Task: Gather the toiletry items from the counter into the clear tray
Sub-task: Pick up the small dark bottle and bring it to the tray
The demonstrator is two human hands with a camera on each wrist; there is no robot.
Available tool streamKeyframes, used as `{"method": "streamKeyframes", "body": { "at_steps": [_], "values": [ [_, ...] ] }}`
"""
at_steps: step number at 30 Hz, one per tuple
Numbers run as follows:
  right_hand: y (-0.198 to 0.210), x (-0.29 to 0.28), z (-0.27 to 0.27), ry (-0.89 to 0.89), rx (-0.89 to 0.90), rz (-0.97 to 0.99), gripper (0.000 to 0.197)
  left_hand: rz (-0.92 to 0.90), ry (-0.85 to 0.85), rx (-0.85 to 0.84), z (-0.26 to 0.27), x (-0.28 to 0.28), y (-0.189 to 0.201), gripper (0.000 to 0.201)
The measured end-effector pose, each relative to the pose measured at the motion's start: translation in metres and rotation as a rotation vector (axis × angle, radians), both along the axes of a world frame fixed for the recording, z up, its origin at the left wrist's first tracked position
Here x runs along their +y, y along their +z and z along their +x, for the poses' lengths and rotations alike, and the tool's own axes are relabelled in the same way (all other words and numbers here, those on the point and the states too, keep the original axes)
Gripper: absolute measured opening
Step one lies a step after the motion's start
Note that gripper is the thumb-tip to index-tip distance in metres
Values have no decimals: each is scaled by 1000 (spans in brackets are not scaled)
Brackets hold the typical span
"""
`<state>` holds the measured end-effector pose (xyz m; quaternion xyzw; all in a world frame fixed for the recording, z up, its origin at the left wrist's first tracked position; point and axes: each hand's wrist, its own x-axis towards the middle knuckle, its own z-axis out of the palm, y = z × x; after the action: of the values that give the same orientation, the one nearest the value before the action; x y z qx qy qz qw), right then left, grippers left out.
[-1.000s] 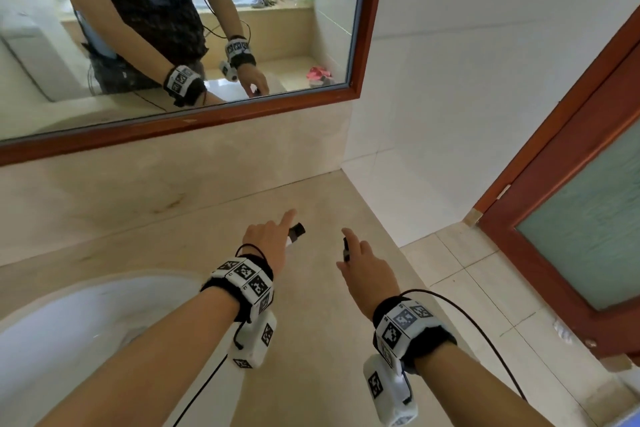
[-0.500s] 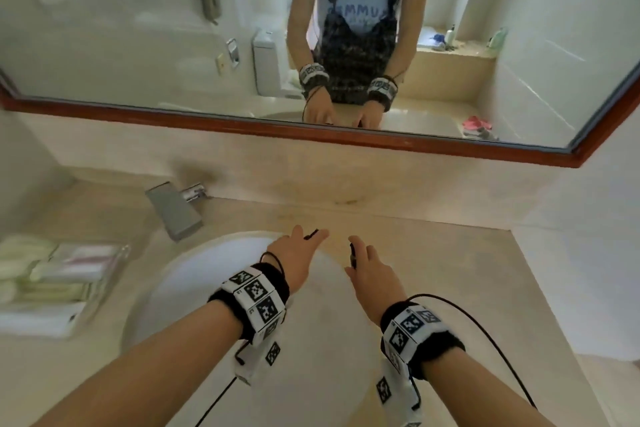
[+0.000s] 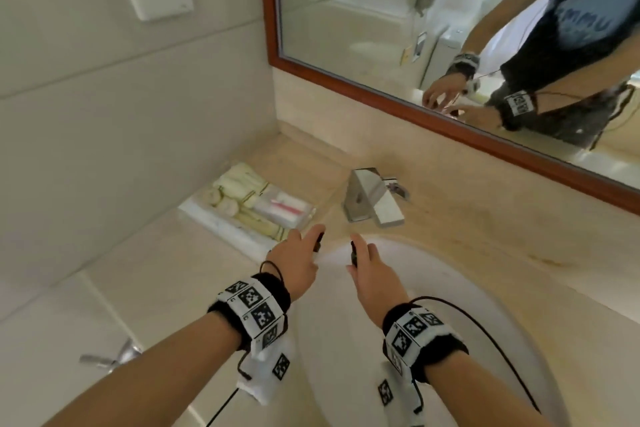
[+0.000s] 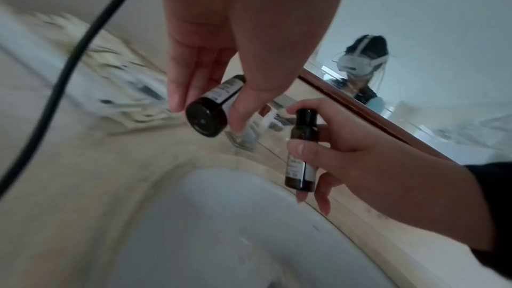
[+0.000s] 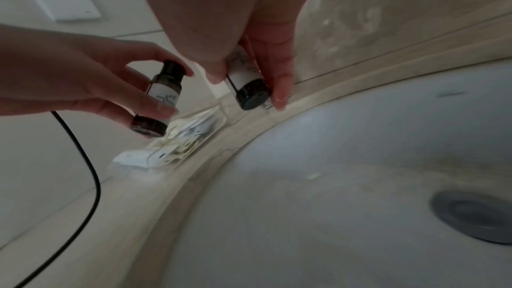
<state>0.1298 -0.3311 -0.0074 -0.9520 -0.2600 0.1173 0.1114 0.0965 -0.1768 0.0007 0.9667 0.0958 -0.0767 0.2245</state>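
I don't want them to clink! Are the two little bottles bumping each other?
Apart. The left wrist view shows bare counter between the left hand's bottle and the right hand's bottle.

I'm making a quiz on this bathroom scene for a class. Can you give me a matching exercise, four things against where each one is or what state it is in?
Things:
1. left hand
2. right hand
3. clear tray
4. faucet

Places or states:
A. at the back rim of the sink
B. holds a small dark bottle, over the sink
C. on the counter by the wall, already holding packets
D. holds a small dark bottle, nearest the tray

Pairs: 1-D, 2-B, 3-C, 4-A
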Motion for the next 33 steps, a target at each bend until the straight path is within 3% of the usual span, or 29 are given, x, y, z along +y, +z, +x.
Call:
{"method": "streamKeyframes", "body": {
  "at_steps": [10, 14, 17, 24, 30, 33],
  "values": [
    [-2, 119, 15, 142, 19, 235, 63, -285, 340, -67, 0, 111, -6, 55],
    [-5, 148, 32, 96, 16, 104, 56, -581, 521, -44, 20, 128, -9, 54],
    [-9, 160, 44, 79, -24, 36, 50, -663, 589, -4, 36, 136, -13, 48],
    [-23, 177, 56, 148, -28, -106, 50, -448, 483, 65, 56, 151, -26, 24],
    [-20, 176, 62, 201, 27, -105, 53, -32, 255, 202, 70, 162, -21, 33],
    [-17, 176, 59, 223, 37, -74, 52, 52, 216, 218, 71, 166, -19, 34]
  ]
}}
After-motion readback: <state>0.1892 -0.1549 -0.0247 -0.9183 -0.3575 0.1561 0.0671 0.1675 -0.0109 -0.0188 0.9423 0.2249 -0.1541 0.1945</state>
